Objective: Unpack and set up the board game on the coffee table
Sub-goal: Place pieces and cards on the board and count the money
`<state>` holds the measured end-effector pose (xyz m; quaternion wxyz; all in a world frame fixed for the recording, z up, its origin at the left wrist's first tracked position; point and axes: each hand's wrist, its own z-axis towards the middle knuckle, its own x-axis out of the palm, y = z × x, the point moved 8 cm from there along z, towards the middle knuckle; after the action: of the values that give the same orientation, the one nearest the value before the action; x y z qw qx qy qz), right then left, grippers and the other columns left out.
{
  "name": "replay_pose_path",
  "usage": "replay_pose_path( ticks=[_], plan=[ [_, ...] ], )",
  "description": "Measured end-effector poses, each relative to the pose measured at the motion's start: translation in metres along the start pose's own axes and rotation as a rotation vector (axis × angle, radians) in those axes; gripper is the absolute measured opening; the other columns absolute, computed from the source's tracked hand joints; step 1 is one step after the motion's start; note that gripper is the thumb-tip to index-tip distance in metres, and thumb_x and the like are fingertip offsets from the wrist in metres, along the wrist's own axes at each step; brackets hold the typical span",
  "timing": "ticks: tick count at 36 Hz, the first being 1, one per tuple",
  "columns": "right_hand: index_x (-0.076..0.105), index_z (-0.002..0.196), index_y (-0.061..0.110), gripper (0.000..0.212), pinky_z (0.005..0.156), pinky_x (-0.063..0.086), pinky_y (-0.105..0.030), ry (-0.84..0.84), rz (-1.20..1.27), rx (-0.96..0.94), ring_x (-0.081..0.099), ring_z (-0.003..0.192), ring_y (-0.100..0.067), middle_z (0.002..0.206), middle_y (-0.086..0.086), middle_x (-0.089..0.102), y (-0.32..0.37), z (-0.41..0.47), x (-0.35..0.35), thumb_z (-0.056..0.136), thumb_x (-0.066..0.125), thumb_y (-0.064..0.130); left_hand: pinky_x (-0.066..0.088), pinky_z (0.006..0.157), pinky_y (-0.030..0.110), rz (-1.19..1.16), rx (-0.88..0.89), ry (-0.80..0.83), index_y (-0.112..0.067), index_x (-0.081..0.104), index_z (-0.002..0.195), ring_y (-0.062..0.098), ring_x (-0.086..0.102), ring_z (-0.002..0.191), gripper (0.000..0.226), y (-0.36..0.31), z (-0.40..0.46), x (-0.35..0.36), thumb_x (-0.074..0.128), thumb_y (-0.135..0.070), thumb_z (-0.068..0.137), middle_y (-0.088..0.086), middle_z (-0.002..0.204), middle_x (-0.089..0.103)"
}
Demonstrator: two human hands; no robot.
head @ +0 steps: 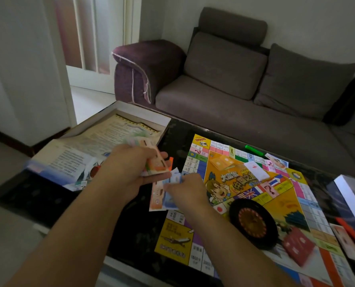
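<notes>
The colourful game board (261, 206) lies unfolded on the dark coffee table (139, 230). My left hand (131, 168) grips a stack of paper play money (158, 164) above the table's left part. Just right of it, my right hand (184, 189) pinches blue and orange notes (162, 197) at the board's left edge. A black roulette-style wheel (253, 222) sits on the board. A red card deck (297, 246) and an orange card deck (221, 162) lie on it too. The open game box (102, 146), with a printed rule sheet inside, rests at the table's left end.
A grey and purple sofa (245, 88) stands behind the table. A green marker (253, 150) lies at the board's far edge. A white box lid (352, 195) and orange pieces (348, 229) sit at the right. A doorway (89, 38) opens at the back left.
</notes>
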<state>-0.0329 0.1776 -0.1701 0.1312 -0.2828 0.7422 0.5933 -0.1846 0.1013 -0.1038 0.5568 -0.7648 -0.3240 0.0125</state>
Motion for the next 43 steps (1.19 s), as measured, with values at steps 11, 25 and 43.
replay_pose_path(
  ticks=[11,25,43],
  plan=[
    [0.049,0.061,0.02,0.044,0.052,0.039,-0.021,-0.044,0.194,-0.11,0.047,0.041,0.0,0.05,0.012,0.053,0.009,-0.044,-0.075,0.096,0.075,0.017,0.063,0.076,0.058,0.074,0.06,0.205,-0.006,0.061,0.126,0.037,0.079,0.092,0.035,0.003,-0.016,0.036,0.068,0.005,0.093,0.019,0.105,0.079],
    [0.072,0.107,0.029,0.01,0.081,0.062,-0.035,-0.214,0.336,-0.142,0.074,0.096,-0.008,0.103,0.01,0.077,-0.033,-0.102,-0.196,0.098,0.071,0.035,0.064,0.077,0.057,0.247,-0.053,0.517,-0.012,0.073,0.118,0.032,0.079,0.092,0.029,0.076,-0.081,0.154,0.079,-0.014,0.089,0.011,0.104,0.081],
    [0.078,0.115,0.021,0.02,0.088,0.063,-0.054,-0.002,0.725,0.031,0.078,0.096,-0.032,0.105,-0.008,0.081,-0.099,-0.114,-0.215,0.1,0.067,0.016,0.063,0.078,0.061,0.194,-0.06,0.592,-0.01,0.075,0.119,0.038,0.077,0.1,0.029,0.124,-0.104,0.208,0.07,-0.004,0.091,0.018,0.111,0.078]
  ],
)
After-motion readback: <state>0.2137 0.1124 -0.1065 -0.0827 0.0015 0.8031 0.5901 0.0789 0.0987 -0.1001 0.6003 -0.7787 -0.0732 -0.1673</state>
